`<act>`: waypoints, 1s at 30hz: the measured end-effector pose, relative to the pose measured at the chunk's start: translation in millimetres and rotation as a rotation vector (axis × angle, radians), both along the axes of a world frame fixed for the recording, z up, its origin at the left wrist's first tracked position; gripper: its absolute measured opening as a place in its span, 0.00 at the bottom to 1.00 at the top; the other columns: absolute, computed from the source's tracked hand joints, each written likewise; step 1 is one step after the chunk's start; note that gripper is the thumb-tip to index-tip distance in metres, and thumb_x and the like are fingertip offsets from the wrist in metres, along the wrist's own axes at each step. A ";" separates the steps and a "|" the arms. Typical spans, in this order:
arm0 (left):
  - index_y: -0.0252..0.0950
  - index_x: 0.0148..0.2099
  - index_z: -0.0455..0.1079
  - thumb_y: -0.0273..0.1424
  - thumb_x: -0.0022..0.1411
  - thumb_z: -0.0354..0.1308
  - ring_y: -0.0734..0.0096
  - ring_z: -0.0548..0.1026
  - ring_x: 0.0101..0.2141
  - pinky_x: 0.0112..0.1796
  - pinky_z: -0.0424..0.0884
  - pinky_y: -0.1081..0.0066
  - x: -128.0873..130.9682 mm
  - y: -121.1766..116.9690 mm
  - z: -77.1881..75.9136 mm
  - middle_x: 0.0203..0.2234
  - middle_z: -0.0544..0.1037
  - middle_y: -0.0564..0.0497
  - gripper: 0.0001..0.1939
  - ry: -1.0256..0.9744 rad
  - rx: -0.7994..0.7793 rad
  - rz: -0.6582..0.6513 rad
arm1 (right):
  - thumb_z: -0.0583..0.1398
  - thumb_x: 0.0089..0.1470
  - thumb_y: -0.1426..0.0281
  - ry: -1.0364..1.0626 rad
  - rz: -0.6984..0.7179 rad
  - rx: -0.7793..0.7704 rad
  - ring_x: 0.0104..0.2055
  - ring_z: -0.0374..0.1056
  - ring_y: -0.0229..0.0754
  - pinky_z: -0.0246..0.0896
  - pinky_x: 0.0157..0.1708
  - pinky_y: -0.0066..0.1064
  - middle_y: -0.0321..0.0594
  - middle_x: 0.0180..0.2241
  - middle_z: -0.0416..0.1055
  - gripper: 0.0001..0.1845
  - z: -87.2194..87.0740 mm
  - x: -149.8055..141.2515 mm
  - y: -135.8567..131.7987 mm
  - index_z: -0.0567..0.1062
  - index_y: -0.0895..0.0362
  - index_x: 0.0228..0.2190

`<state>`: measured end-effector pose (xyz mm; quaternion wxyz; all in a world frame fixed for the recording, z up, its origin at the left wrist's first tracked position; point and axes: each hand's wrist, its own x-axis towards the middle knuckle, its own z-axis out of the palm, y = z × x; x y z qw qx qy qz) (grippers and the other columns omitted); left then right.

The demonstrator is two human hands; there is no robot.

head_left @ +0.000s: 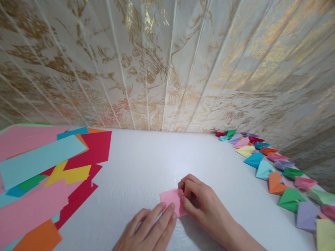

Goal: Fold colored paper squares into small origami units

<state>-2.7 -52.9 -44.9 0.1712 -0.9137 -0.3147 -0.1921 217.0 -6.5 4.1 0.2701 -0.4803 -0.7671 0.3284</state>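
We keep to the small, roughly square piece of pink paper (170, 196), which lies on the smooth white tabletop (146, 157) between our two hands. The left hand (148, 232) reaches in from the lower left, its fingers extended and slightly apart; several fingertips rest on the paper's lower left part, covering some of it. The right hand (204, 204) comes from the right with its fingers curled. Its thumb lies against the paper's right side, and its bent forefinger sits by the upper right corner; we cannot tell whether the two pinch the edge between them.

Well to our left we see an overlapping spread of coloured paper sheets (96, 148), among them red, yellow, orange and pink ones, with a long pale blue paper strip (44, 160) on top. Well to the right, folded, pointed paper pieces (291, 199) in many colours line the table's edge. Beyond the tabletop hangs a whitish, gold-patterned pleated curtain (146, 69).
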 end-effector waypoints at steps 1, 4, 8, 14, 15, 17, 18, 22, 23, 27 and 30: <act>0.43 0.58 0.71 0.27 0.76 0.40 0.68 0.66 0.55 0.49 0.61 0.67 -0.2 0.5 0.6 0.57 0.75 0.59 0.20 -0.001 -0.003 -0.001 | 0.53 0.57 0.80 -0.007 -0.001 0.001 0.31 0.63 0.38 0.56 0.30 0.28 0.37 0.33 0.67 0.15 0.2 -0.2 0.2 0.55 0.53 0.24; 0.42 0.58 0.71 0.27 0.76 0.39 0.68 0.66 0.56 0.49 0.61 0.67 -0.1 0.7 -0.2 0.57 0.75 0.58 0.21 -0.011 -0.012 -0.001 | 0.53 0.56 0.80 -0.028 -0.005 0.014 0.30 0.63 0.37 0.55 0.29 0.28 0.37 0.33 0.67 0.15 0.5 -0.4 -0.2 0.55 0.53 0.24; 0.42 0.59 0.71 0.29 0.76 0.40 0.67 0.66 0.55 0.49 0.61 0.67 0.5 -0.4 -3.7 0.57 0.75 0.57 0.20 -0.023 -0.028 0.001 | 0.53 0.55 0.80 -0.047 -0.007 0.026 0.30 0.62 0.37 0.56 0.28 0.27 0.36 0.32 0.66 0.14 -0.7 -0.6 -0.7 0.56 0.53 0.24; 0.42 0.59 0.71 0.28 0.76 0.41 0.65 0.66 0.55 0.49 0.60 0.65 0.3 -0.1 0.4 0.57 0.75 0.56 0.20 -0.011 -0.035 -0.007 | 0.52 0.58 0.77 -0.091 -0.022 0.056 0.29 0.62 0.37 0.57 0.29 0.28 0.37 0.31 0.64 0.12 -3.4 -2.3 -2.1 0.56 0.53 0.25; 0.41 0.59 0.71 0.28 0.76 0.41 0.65 0.66 0.55 0.48 0.60 0.65 0.3 0.3 1.9 0.57 0.75 0.56 0.20 -0.005 -0.032 -0.011 | 0.52 0.58 0.77 -0.098 -0.025 0.063 0.29 0.61 0.37 0.57 0.29 0.28 0.37 0.31 0.64 0.12 -3.6 -2.8 -2.6 0.56 0.53 0.25; 0.41 0.58 0.71 0.28 0.76 0.42 0.65 0.66 0.54 0.48 0.59 0.64 0.2 1.0 4.7 0.56 0.76 0.56 0.19 0.012 -0.024 -0.016 | 0.52 0.58 0.77 -0.110 -0.030 0.074 0.28 0.61 0.37 0.56 0.28 0.28 0.37 0.31 0.64 0.12 -3.7 -3.8 -3.6 0.57 0.53 0.25; 0.41 0.58 0.71 0.28 0.76 0.42 0.65 0.66 0.54 0.48 0.59 0.64 0.2 1.2 5.9 0.56 0.76 0.56 0.19 0.021 -0.022 -0.018 | 0.52 0.58 0.77 -0.118 -0.034 0.081 0.28 0.61 0.37 0.57 0.28 0.28 0.37 0.31 0.64 0.11 -3.6 -4.2 -4.0 0.57 0.53 0.25; 0.42 0.58 0.71 0.31 0.75 0.45 0.64 0.66 0.54 0.48 0.59 0.64 0.9 0.4 9.6 0.55 0.76 0.55 0.18 0.048 -0.026 -0.011 | 0.52 0.57 0.77 -0.150 -0.040 0.103 0.27 0.60 0.37 0.56 0.27 0.27 0.37 0.30 0.64 0.12 -3.4 -5.1 -4.2 0.57 0.53 0.25; 0.42 0.58 0.72 0.31 0.74 0.46 0.64 0.66 0.54 0.49 0.59 0.64 1.3 0.0 10.6 0.55 0.76 0.55 0.17 0.051 -0.033 -0.006 | 0.52 0.57 0.77 -0.154 -0.041 0.107 0.27 0.60 0.37 0.56 0.27 0.27 0.37 0.30 0.64 0.12 -3.6 -5.2 -4.0 0.57 0.53 0.25; 0.42 0.58 0.72 0.32 0.74 0.47 0.64 0.67 0.52 0.49 0.59 0.64 3.2 -0.5 16.5 0.55 0.77 0.54 0.17 0.065 -0.055 -0.001 | 0.53 0.56 0.78 -0.162 -0.044 0.127 0.27 0.60 0.37 0.56 0.26 0.27 0.36 0.30 0.63 0.10 -5.7 -4.5 -3.9 0.59 0.53 0.26; 0.42 0.56 0.73 0.30 0.73 0.48 0.65 0.68 0.51 0.48 0.59 0.64 5.0 1.6 20.8 0.53 0.78 0.55 0.16 0.052 -0.057 -0.006 | 0.53 0.55 0.79 -0.133 -0.043 0.141 0.28 0.62 0.38 0.58 0.28 0.28 0.35 0.30 0.65 0.08 -5.2 -3.5 -7.2 0.64 0.54 0.33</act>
